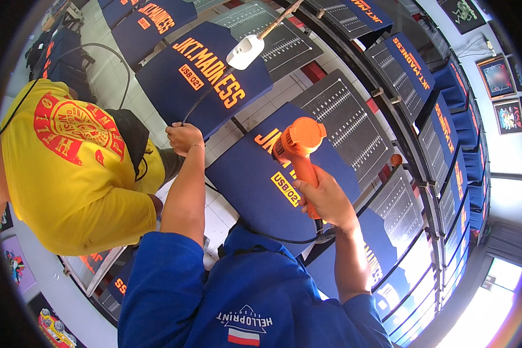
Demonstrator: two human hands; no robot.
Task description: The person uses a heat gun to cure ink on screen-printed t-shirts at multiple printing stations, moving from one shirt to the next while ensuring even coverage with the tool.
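An orange hair dryer (pixel 300 148) is gripped by its handle in my right hand (pixel 329 200), above a navy shirt (pixel 246 168) stretched over a board. The shirt bears orange lettering and a small yellow-orange block. My left hand (pixel 184 139) is closed on a thin black cord (pixel 197 103), at the edge of another printed navy shirt (pixel 156 71). That cord runs up toward a white socket block (pixel 245 52), which hangs over the shirt from a brownish cord or rod (pixel 281 18). A black cable leaves the dryer's handle below my right hand.
A person in a yellow shirt (pixel 64 191) bends close by on my left. Dark boards with white scale marks (pixel 351 124) carry the shirts. A black metal rail (pixel 406 124) curves along the right, with more shirt boards beyond. Framed pictures (pixel 496 77) hang on the right wall.
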